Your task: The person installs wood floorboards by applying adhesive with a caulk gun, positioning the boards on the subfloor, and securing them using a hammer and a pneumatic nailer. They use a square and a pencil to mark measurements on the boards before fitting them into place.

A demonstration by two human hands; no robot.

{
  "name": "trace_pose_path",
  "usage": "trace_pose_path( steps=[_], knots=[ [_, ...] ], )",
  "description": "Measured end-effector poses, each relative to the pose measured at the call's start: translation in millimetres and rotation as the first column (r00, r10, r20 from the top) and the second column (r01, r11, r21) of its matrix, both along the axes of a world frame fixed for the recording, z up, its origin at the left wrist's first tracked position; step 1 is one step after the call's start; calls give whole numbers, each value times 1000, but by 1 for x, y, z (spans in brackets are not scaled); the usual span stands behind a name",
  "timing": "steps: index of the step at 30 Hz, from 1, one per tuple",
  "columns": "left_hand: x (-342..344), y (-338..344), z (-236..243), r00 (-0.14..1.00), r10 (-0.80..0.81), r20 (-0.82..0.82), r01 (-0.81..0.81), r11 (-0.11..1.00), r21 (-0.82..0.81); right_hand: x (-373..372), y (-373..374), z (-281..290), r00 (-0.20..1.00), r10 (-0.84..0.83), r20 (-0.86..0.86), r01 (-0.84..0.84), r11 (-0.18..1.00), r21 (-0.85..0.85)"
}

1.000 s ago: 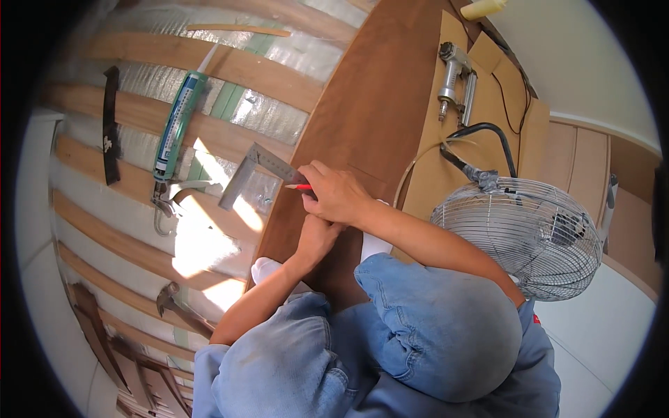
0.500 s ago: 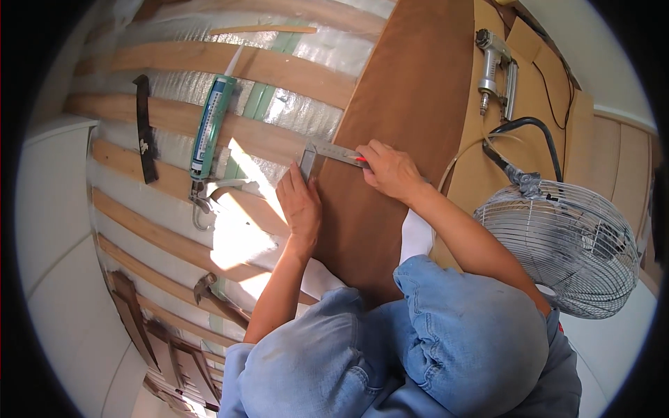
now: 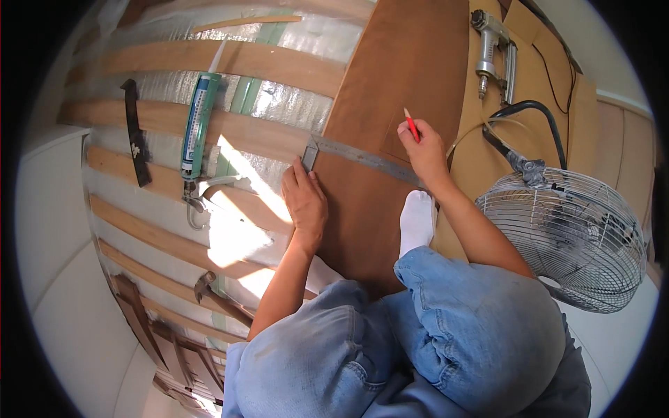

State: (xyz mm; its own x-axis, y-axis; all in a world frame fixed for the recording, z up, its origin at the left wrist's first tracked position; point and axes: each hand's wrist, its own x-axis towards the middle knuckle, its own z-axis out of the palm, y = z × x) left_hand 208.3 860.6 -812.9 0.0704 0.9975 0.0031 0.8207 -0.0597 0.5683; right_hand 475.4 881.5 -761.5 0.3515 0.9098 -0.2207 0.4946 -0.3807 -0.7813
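A metal square (image 3: 369,159) lies across the brown board (image 3: 411,63) at the centre of the frame, its thicker stock at the board's left edge. The left hand (image 3: 305,202) has fingers and thumb at the stock's lower end; whether they pinch it or only press cannot be told. The right hand (image 3: 426,150), over the board's right side, grips a red pencil (image 3: 412,129) between thumb and fingers, tip toward the top of the frame.

The square looks stiff and fairly light, its thin blade likely apt to slide on the smooth face; the stock seems the surest hold. The pencil should be light, its point fragile, best held along the shaft.
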Motion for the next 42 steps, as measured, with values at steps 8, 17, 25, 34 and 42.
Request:
trace_pose_path(
  steps=[8, 17, 25, 34, 42],
  knots=[
    [4, 0, 0, 996, -66, -58, 67, 997, 21, -2, -27, -2, 972, -218, 85, 228, 962, -148],
    [1, 5, 2, 997, -68, 25, 70, 996, -54, -22, -38, 1, 996, 2, 90, 23, 961, -274],
    [-1, 5, 1, 994, -107, -14, 107, 994, -19, -24, -39, -7, 997, 1, 72, 14, 980, -198],
    [0, 7, 5, 987, -157, -33, 157, 988, -4, -23, -33, -5, 997, -20, 69, 34, 977, -208],
    [1, 6, 2, 988, -147, -43, 149, 988, 33, -22, -30, -13, 993, 18, 114, 11, 968, -251]
  ],
)
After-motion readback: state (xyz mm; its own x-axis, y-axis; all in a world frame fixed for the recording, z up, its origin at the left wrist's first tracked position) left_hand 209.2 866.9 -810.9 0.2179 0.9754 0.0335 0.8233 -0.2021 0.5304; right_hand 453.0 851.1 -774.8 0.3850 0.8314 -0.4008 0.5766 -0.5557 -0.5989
